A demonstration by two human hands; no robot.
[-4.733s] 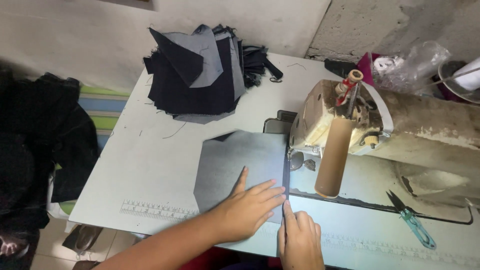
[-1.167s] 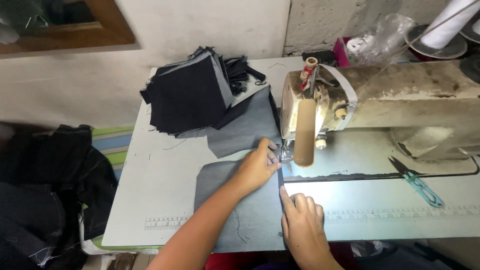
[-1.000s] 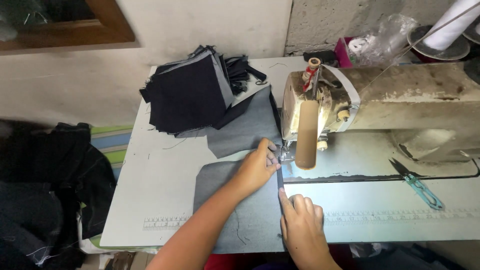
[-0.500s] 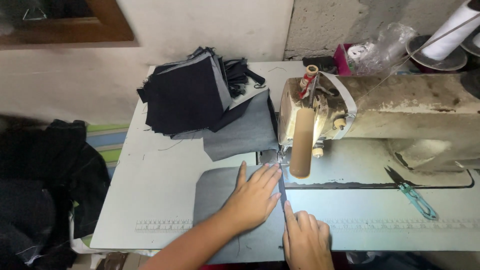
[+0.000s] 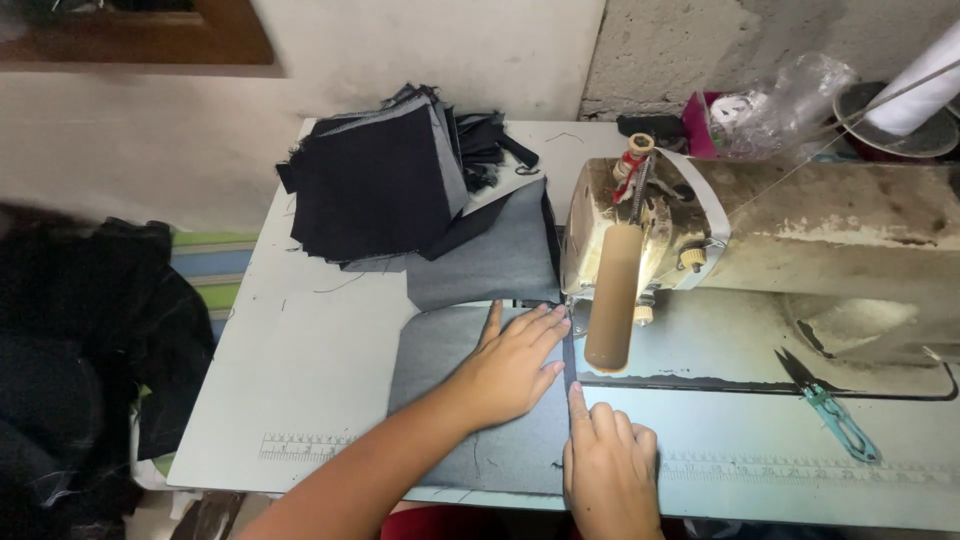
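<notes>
Change since the earlier frames: the left hand (image 5: 510, 365) now lies lower on the grey fabric panel (image 5: 470, 400) than about a second ago, when it sat up beside the needle; the right hand (image 5: 608, 468) stays at the panel's right edge. The view has shifted slightly, and the table and sewing machine sit as before.

Left hand grip: open and flat, palm pressed on the panel, fingers spread, fingertips (image 5: 555, 318) just short of the presser foot; it grasps nothing.

Right hand grip: loosely curled, the index finger stretched along the panel's right edge, pressing rather than grasping.

Fabric panel: lies flat on the table's near half, its far end under the machine head, a second grey piece (image 5: 490, 260) touching it beyond.

Containers: a pink tub (image 5: 700, 120) at the back holds a crumpled clear plastic bag (image 5: 780, 100); what is inside the bag cannot be told.

Surface: a pale table (image 5: 310, 360) with a printed ruler strip (image 5: 300, 445) along its near edge; a stack of dark cut pieces (image 5: 385, 180) on the far left; teal-handled snips (image 5: 835, 415) on the right.

Machine: a worn beige sewing machine (image 5: 800, 240) with a white thread cone (image 5: 930, 90) behind it.

Room: a plastered wall (image 5: 430, 50), a wooden frame (image 5: 140, 35) top left, a heap of dark cloth (image 5: 80, 360) left of the table.
</notes>
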